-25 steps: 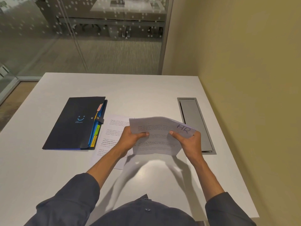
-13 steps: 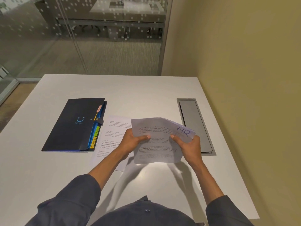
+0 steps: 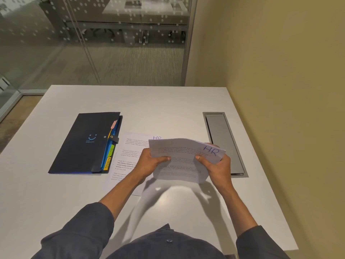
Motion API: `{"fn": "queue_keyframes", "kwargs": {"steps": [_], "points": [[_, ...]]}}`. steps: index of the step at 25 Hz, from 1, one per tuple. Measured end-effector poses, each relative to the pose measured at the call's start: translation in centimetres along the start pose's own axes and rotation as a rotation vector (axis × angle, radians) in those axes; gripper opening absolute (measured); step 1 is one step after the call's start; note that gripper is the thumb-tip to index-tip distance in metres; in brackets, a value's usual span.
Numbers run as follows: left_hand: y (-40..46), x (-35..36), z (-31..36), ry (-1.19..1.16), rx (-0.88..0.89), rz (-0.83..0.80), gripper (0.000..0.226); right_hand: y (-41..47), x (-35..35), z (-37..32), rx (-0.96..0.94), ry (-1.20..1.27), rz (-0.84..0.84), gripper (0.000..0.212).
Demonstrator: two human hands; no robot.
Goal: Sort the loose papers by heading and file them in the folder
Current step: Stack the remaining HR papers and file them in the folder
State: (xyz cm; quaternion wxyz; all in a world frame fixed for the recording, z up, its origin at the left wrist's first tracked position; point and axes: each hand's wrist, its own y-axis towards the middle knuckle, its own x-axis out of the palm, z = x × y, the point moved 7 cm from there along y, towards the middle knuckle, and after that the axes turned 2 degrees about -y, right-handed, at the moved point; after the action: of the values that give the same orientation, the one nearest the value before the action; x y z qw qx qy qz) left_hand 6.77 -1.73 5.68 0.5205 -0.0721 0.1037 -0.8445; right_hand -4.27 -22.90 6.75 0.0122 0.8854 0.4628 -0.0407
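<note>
While both hands grip HR papers, folder lies closed.

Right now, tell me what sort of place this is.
Most likely an office meeting room. A glass partition with frosted dots looks onto another room with a long table; the white table has a built-in cable hatch, and a tabbed folder lies on it.

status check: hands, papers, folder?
Left hand and right hand both grip the HR papers above the table. One HR sheet lies flat. Folder closed; nothing blocks it.
</note>
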Motion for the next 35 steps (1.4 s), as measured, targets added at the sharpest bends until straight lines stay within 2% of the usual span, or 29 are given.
{"fn": "queue_keyframes", "kwargs": {"steps": [5,8,12,18,21,26,30,35], "points": [[-0.4,-0.1,-0.6,-0.021,0.006,0.03,0.023,-0.5,0.7,0.4,0.031,-0.007,-0.039,0.023],[-0.5,-0.3,-0.8,-0.036,0.015,0.057,0.025,-0.6,0.8,0.4,0.021,0.006,-0.046,0.021],[-0.7,-0.3,-2.4,0.018,-0.031,0.051,0.025,-1.1,1.4,2.8,0.116,-0.031,-0.089,0.023],[-0.3,-1.9,-1.3,-0.064,-0.049,0.158,0.012,-0.7,1.9,3.8,0.161,-0.127,-0.106,0.011],[0.6,-3.3,-1.1,-0.114,-0.162,0.184,0.02,-0.2,3.0,2.8,0.155,-0.091,-0.097,0.013],[1.2,-5.2,-0.8,-0.193,-0.293,0.114,0.026,1.6,5.5,1.1,0.183,0.038,-0.07,0.012],[0.1,-6.4,-0.6,-0.226,-0.271,0.05,0.024,3.1,7.3,1.8,0.31,0.093,-0.002,0.012],[-1.0,-9.5,-1.1,-0.136,-0.195,0.154,0.024,3.0,10.9,3.0,0.41,0.175,-0.06,0.02]]}}
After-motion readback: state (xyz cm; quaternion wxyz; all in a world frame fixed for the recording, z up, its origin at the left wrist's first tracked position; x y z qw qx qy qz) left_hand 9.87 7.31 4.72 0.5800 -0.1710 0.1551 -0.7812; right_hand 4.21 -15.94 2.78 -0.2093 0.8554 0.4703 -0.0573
